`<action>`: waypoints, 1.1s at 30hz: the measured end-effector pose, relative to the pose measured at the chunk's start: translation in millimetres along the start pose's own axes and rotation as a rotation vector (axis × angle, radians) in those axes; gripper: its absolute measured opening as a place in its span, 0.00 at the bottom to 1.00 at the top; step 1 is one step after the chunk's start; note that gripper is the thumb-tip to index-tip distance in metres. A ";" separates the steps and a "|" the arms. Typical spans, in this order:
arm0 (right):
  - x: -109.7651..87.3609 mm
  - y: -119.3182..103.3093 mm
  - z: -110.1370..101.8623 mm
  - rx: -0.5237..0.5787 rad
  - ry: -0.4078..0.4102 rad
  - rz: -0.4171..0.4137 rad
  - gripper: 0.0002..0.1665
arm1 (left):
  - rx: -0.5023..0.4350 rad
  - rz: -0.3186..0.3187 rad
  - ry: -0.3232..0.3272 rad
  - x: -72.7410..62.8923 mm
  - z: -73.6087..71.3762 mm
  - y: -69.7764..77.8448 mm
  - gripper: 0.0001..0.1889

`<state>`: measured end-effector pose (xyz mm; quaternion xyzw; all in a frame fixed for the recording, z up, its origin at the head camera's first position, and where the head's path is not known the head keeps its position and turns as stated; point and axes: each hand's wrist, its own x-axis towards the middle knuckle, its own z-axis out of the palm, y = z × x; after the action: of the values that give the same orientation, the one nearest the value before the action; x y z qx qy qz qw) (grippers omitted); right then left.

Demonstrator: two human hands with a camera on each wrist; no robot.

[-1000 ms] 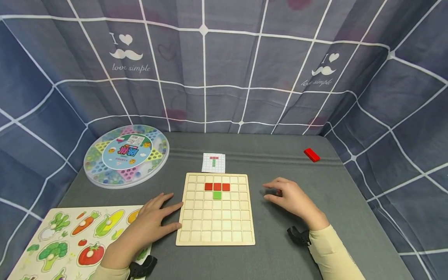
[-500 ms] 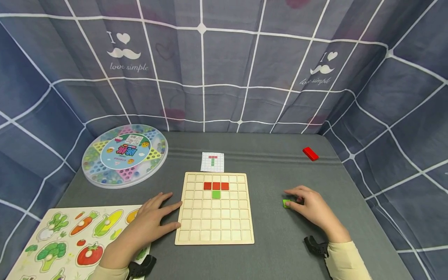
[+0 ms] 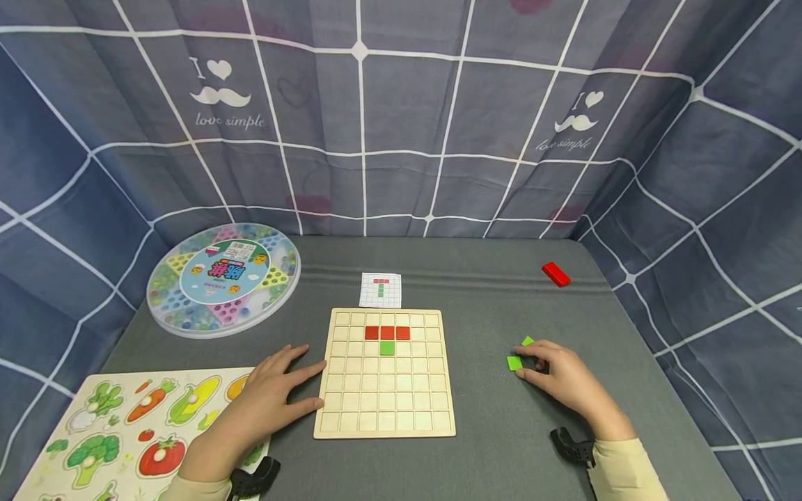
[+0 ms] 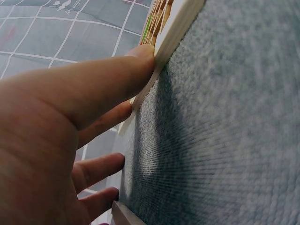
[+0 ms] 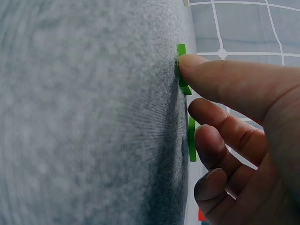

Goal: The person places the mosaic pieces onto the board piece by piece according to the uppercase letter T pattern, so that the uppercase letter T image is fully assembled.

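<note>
Left hand, fingers spread, merely touching wooden grid board; right hand, fingers parted, half-curled, thumb only touching green tile

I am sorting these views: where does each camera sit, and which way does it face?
Head: worn on the head; faces forward and down at the board; shows left hand, right hand, sleeves.
Left wrist: worn there; looks past that hand's thumb and fingers to the board's edge.
Right wrist: worn there; looks at its thumb and fingers by green tiles.
Shared: head and right wrist both show green tiles.
</note>
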<state>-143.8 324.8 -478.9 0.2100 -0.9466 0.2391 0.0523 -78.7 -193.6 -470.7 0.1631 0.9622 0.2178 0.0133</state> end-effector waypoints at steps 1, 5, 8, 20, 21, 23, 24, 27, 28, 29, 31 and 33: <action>0.0 0.0 0.0 -0.002 0.002 -0.004 0.23 | 0.000 -0.001 0.000 0.1 0.1 0.1 0.32; 0.3 -0.5 -0.4 0.004 0.004 -0.021 0.22 | 0.002 -0.002 -0.001 0.4 0.3 0.3 0.32; 0.7 -1.0 -0.3 0.014 0.007 -0.036 0.22 | 0.002 0.001 0.000 0.3 0.2 0.2 0.32; 1.7 0.6 1.6 0.037 0.000 -0.033 0.19 | 0.011 -0.010 -0.013 1.7 1.1 -0.8 0.33; 1.8 0.9 1.8 0.037 0.000 -0.030 0.19 | 0.014 -0.012 -0.013 1.8 1.4 -0.9 0.33; 1.9 1.4 2.2 0.030 0.004 -0.027 0.18 | 0.019 -0.013 -0.013 2.0 1.7 -1.0 0.33; 1.9 1.6 2.5 0.027 0.005 -0.030 0.18 | 0.019 -0.013 -0.011 1.9 1.6 -1.0 0.33; 1.8 1.9 3.2 0.019 0.011 -0.046 0.18 | 0.013 -0.011 -0.009 1.6 1.2 -0.5 0.33; 1.7 2.0 3.2 0.016 0.014 -0.050 0.18 | 0.012 -0.011 -0.009 1.4 1.0 -0.2 0.33; 1.8 1.7 3.2 0.015 0.015 -0.055 0.18 | 0.010 -0.011 -0.009 1.3 0.8 0.0 0.33; 1.7 1.3 2.7 0.016 0.016 -0.059 0.18 | 0.010 -0.013 -0.010 1.3 0.6 0.4 0.33; 1.9 0.9 1.9 0.019 0.020 -0.066 0.18 | 0.014 -0.015 -0.014 1.4 0.5 0.4 0.33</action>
<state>-146.0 323.9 -480.5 0.2392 -0.9362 0.2484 0.0674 -79.9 -192.6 -470.9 0.1574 0.9647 0.2100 0.0206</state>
